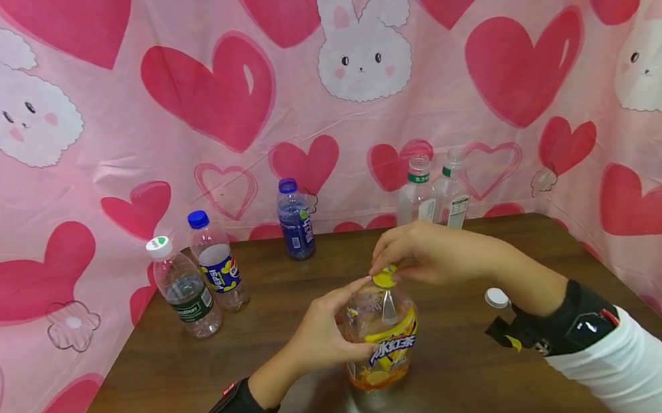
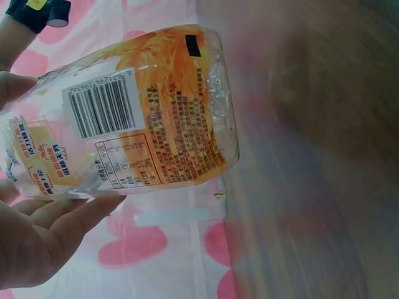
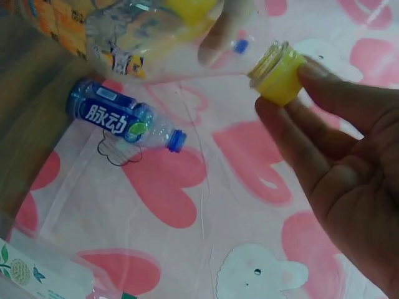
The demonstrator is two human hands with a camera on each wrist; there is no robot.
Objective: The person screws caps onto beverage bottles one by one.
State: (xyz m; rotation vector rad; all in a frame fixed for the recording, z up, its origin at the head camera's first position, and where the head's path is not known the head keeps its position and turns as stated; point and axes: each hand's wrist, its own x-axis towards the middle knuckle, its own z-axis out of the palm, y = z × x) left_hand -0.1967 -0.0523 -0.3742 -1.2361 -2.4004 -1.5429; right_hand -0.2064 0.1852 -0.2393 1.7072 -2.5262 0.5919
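Note:
A clear iced tea bottle with a yellow and orange label stands on the table, a little orange showing at its base. My left hand grips it from the left side, thumb across the front; in the left wrist view its fingers lie along the bottle's side beside the barcode label. At the top, my right hand pinches the yellow cap between thumb and fingers. The cap sits at the bottle's mouth, with part of the neck's rim showing beside it.
A white-capped bottle and a Pepsi bottle stand at the left. A blue-labelled bottle is at the back, two clear green-banded bottles at the back right. A loose white cap lies on the brown table near my right wrist.

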